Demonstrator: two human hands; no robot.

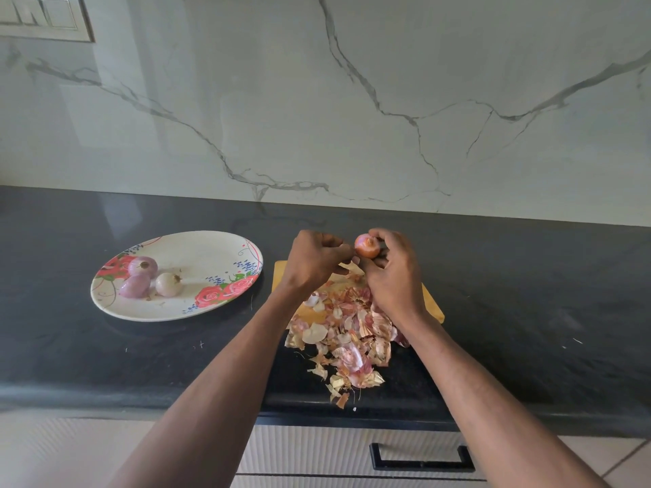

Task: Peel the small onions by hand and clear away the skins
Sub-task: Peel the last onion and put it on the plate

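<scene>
My right hand grips a small onion still wearing its orange-brown skin, above the far end of a wooden cutting board. My left hand is curled right beside the onion, its fingertips pinching at the skin. A heap of loose onion skins covers the board and spills onto the counter toward me. Three peeled onions lie on the left part of a flowered oval plate.
The black stone counter runs the whole width, with a marble backsplash behind it. Its front edge lies just past the skins. Below are drawers with a black handle. A switch panel is at the top left.
</scene>
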